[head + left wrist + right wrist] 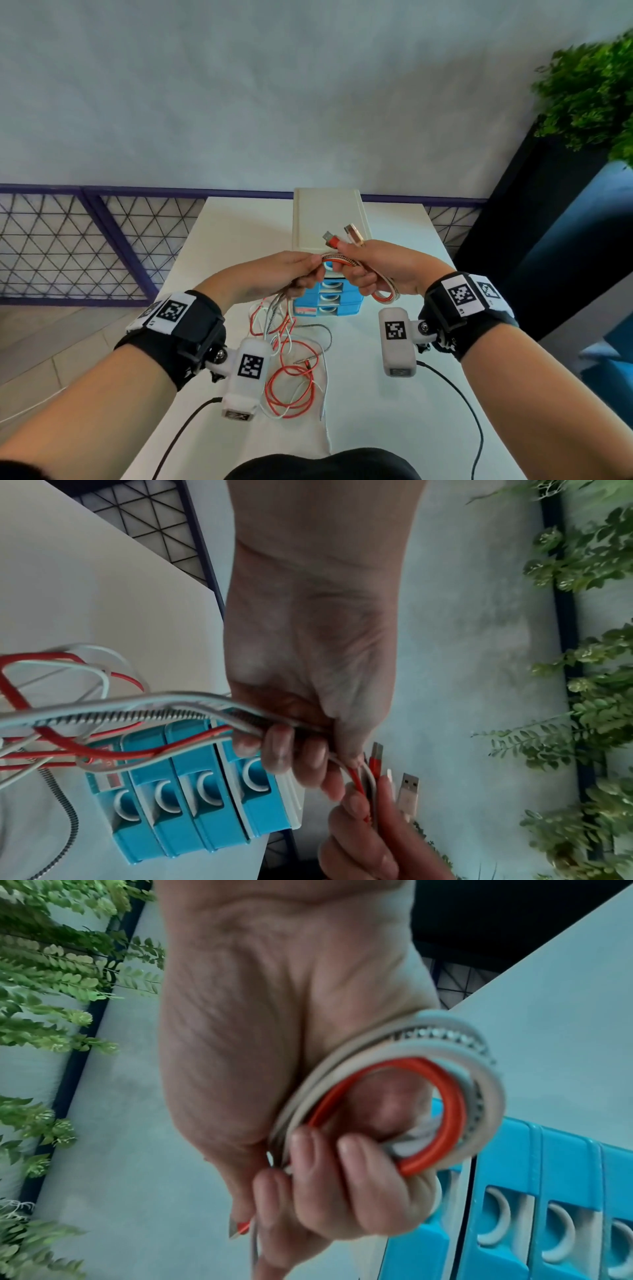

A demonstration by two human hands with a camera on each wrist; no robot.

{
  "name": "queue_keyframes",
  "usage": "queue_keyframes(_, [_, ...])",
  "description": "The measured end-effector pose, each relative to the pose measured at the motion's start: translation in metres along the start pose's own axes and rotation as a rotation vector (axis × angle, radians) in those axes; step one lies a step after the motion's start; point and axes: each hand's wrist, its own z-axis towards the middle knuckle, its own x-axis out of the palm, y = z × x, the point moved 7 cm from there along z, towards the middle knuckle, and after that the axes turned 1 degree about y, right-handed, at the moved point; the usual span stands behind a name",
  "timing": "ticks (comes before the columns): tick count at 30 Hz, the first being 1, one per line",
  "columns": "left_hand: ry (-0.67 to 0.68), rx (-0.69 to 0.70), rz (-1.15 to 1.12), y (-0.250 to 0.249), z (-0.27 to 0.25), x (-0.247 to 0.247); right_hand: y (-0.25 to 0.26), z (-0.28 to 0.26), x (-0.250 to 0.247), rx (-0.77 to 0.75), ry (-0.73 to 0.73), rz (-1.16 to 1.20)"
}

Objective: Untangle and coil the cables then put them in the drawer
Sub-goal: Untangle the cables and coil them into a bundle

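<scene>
Both hands hold one bundle of red, white and braided cables above the white table [376, 394]. My right hand [370, 270] grips a small coiled loop [445, 1096] of them, with two USB plugs [342, 236] sticking up past its thumb. My left hand [291, 274] grips the same strands [192, 712] a little to the left. From it the loose cables [291, 377] hang down and lie tangled on the table. Behind the hands stands a blue drawer unit [329, 301] with a white top; its several drawers [192, 799] are closed.
A purple-framed wire mesh fence [85, 240] runs along the table's far and left side. A green plant [596, 92] and a dark panel stand at the right. Black leads from the wrist cameras trail over the near table edge.
</scene>
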Motion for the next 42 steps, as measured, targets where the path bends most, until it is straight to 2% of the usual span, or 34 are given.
queue_keyframes(6, [0.133, -0.094, -0.378, 0.005, -0.006, 0.003, 0.001, 0.004, -0.003, -0.066, -0.077, -0.055])
queue_keyframes(8, [0.183, -0.125, -0.367, 0.010, -0.011, 0.006, 0.003, 0.004, -0.009, -0.093, -0.124, -0.061])
queue_keyframes(11, [0.184, -0.140, -0.297, 0.017, -0.016, 0.007, 0.003, 0.004, -0.020, -0.103, -0.200, -0.050])
queue_keyframes(15, [0.055, -0.101, -0.232, 0.013, -0.011, 0.004, 0.004, 0.010, -0.026, -0.118, -0.292, -0.075])
queue_keyframes(18, [-0.152, -0.036, 0.031, 0.002, -0.005, 0.001, 0.005, 0.019, -0.027, -0.112, -0.352, -0.052])
queue_keyframes(21, [-0.420, 0.048, 0.545, -0.015, -0.006, 0.001, 0.003, 0.028, -0.024, -0.102, -0.372, 0.048])
queue_keyframes(23, [-0.577, 0.054, 0.846, -0.025, -0.009, 0.005, 0.004, 0.031, -0.020, -0.100, -0.363, 0.125])
queue_keyframes(27, [-0.685, 0.035, 1.120, -0.042, -0.012, 0.018, 0.002, 0.033, -0.013, -0.097, -0.289, 0.264])
queue_keyframes(33, [-0.609, 0.037, 1.240, -0.061, -0.004, 0.031, 0.005, 0.031, 0.000, -0.108, -0.157, 0.292])
queue_keyframes(37, [-0.536, 0.037, 1.230, -0.057, 0.002, 0.038, 0.004, 0.029, -0.004, -0.107, -0.239, 0.269])
queue_keyframes(39, [-0.501, 0.049, 1.154, -0.054, 0.003, 0.038, 0.005, 0.031, -0.006, -0.123, -0.270, 0.285])
queue_keyframes(42, [-0.365, 0.087, 0.828, -0.045, 0.008, 0.034, 0.008, 0.032, -0.007, -0.162, -0.296, 0.366])
